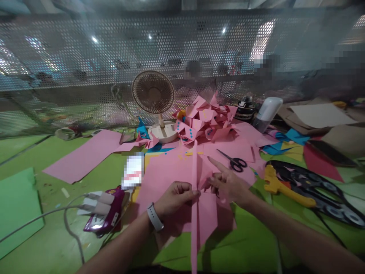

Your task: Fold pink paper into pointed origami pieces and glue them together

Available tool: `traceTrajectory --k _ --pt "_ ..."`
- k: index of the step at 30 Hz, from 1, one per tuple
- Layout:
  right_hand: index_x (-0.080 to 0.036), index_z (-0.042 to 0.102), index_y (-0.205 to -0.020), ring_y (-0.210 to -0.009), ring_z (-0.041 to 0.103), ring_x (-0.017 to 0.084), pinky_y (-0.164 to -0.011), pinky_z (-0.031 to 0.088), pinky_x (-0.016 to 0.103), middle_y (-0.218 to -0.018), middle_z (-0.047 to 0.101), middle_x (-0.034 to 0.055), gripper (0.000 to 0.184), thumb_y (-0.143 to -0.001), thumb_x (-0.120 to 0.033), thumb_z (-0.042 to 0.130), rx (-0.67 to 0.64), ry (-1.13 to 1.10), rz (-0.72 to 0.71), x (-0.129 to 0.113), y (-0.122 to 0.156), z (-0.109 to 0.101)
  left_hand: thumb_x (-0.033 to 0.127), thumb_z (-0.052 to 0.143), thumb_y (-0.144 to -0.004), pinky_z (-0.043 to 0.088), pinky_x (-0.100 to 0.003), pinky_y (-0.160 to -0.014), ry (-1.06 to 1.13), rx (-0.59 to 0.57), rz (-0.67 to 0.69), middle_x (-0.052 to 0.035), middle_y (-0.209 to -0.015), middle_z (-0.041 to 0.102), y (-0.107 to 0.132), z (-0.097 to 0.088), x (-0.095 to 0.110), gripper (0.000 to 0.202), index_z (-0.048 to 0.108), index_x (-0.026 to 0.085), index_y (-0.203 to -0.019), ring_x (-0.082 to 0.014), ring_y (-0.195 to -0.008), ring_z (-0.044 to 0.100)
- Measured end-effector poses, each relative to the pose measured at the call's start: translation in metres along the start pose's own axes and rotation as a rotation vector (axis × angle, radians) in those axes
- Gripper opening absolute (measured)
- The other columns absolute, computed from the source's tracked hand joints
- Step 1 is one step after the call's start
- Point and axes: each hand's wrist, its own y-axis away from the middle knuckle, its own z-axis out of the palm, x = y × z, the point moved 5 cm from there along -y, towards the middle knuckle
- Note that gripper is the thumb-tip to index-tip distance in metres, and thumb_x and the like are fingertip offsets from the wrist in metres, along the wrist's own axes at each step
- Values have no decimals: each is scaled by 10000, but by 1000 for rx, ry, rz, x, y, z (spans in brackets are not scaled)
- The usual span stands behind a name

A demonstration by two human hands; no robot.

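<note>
Between thumb and curled fingers, my left hand (179,194) pinches a folded pink paper piece (207,215) at its long narrow strip, which runs nearly upright through the middle. A grey watch band is on that wrist. My right hand (228,182) touches the same piece from the right, its index finger stretched out to the upper left and the other fingers bent at the fold. Whether those bent fingers grip the paper is hard to make out. Beneath lie flat pink sheets (165,175). Black-handled scissors (235,163) rest on pink paper just beyond my right hand.
A small fan (154,93) and a heap of folded pink paper (207,118) stand at the back. A purple power strip (107,213) with cables lies left. A yellow-handled glue gun (288,186) rests on a black tray (330,194) at right. Green sheets (19,209) lie far left.
</note>
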Motion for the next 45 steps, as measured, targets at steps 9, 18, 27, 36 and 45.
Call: traceTrajectory --k 9,18,27,36,45 --pt "-153 580 -743 -568 467 94 -516 370 228 -639 534 -15 276 -737 -422 645 60 198 -84 5 -2 -1 444 637 -735 352 -206 -527 76 83 14 54 -554 439 -3 -3 3 362 482 139 -616 -59 -508 405" --pt "-171 595 -769 -581 481 105 -529 398 222 -628 540 -20 175 -759 -341 637 92 382 -217 -3 6 2 431 643 -739 368 -197 -535 108 43 9 51 -565 445 -3 -2 2 352 490 131 -639 -55 -518 420" --pt "-195 664 -988 -659 546 122 -610 455 243 -727 615 22 189 -829 -197 563 79 614 -565 -15 16 10 414 636 -750 361 -198 -545 121 60 2 53 -568 424 -4 -5 -1 338 496 132 -628 -54 -522 394" --pt "-236 600 -1156 -734 554 138 -623 462 250 -834 604 64 349 -839 -109 526 -150 816 -823 -14 22 14 392 639 -755 376 -209 -568 185 73 -35 40 -575 468 -3 -4 -2 282 592 115 -725 -62 -536 425" --pt "-209 615 -1143 -663 559 128 -578 450 239 -775 624 63 307 -862 -164 501 -229 838 -727 -14 21 14 329 630 -770 348 -207 -549 228 53 -15 37 -552 468 -3 -5 -2 247 568 118 -657 -62 -516 412"
